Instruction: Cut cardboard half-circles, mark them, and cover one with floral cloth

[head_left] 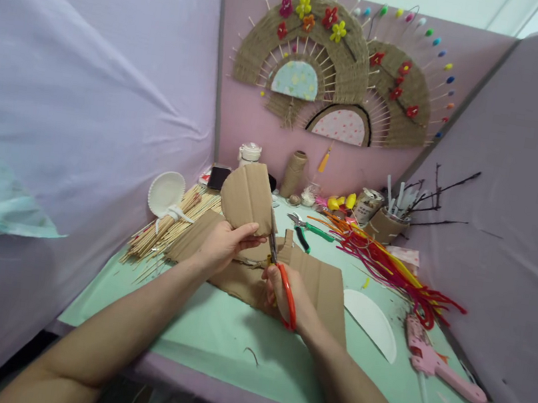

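Observation:
My left hand (226, 242) pinches a rounded piece of cardboard (248, 197) by its lower edge and holds it up off the table. In my right hand (288, 292) is a pair of scissors (289, 299) with red handles, my fingers closed round them. The blades point up and lie against the right edge of the cardboard piece. Beneath both hands a larger cardboard sheet (329, 288) with a cut-out edge rests on the table. Another flat part of cardboard (196, 234) shows left of my left hand.
Thin wooden sticks (151, 244) lie in a pile at left. Green-handled pliers (320, 231) rest behind the cardboard. At right are colourful pipe cleaners (390, 267), a white half-disc (372, 321) and a pink glue gun (441, 365). Decorated woven fans (306, 39) hang on the back panel.

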Motion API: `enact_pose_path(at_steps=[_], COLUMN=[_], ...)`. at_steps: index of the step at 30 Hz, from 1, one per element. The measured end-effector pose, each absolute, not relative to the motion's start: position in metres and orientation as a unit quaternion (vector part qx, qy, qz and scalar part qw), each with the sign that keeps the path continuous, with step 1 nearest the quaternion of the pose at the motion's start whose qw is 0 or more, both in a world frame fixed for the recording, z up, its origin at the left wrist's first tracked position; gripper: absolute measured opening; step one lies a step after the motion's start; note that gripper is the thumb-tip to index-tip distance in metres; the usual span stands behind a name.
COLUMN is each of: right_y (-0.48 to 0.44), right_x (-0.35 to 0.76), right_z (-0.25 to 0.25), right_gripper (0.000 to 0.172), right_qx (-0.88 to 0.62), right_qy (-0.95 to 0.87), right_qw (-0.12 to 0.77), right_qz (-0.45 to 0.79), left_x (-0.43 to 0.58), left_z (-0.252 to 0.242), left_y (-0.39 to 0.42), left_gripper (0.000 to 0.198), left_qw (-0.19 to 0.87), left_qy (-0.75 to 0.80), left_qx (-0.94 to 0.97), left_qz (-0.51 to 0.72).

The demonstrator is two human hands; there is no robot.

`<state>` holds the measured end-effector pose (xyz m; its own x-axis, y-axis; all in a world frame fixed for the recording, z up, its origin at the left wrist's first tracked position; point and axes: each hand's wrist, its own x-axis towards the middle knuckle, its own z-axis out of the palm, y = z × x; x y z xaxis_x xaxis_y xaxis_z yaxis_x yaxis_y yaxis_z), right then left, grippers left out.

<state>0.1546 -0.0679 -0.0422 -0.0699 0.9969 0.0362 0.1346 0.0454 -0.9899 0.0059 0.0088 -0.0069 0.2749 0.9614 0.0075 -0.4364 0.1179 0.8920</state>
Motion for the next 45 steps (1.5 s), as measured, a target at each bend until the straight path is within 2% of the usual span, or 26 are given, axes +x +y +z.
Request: enact_pose_path(at_steps=[8, 17, 24, 36, 45], right_y=[-0.070, -0.073, -0.071, -0.069, -0.072], right_x=[0.152, 0.150, 0.146, 0.157, 0.158], right_z=[-0.042, -0.040, -0.046, -0.052, -0.036], right_gripper=[0.036, 0.036, 0.040, 0.057, 0.045], right_qx=[-0.544, -0.543, -0.534, -0.497, -0.550], right_qy=[-0.531, -0.522, -0.522, -0.602, -0.645], right_qw=[0.453, 0.475, 0.475, 0.430, 0.359], right_qz=[0.465, 0.456, 0.466, 0.453, 0.390], left_x=[0.005, 0.004, 0.002, 0.010, 0.009], left_z=[-0.001, -0.003, 0.006, -0.003, -0.004], left_y=[0.007, 0.009, 0.010, 0.000, 0.000], left_gripper=[0.028, 0.032, 0.045, 0.032, 0.034], left_qw=[0.685, 0.694, 0.665, 0.613, 0.580], left_qy=[0.316, 0.296, 0.327, 0.395, 0.450], left_qx=[0.415, 0.399, 0.359, 0.404, 0.440], left_qz=[0.510, 0.522, 0.567, 0.553, 0.517])
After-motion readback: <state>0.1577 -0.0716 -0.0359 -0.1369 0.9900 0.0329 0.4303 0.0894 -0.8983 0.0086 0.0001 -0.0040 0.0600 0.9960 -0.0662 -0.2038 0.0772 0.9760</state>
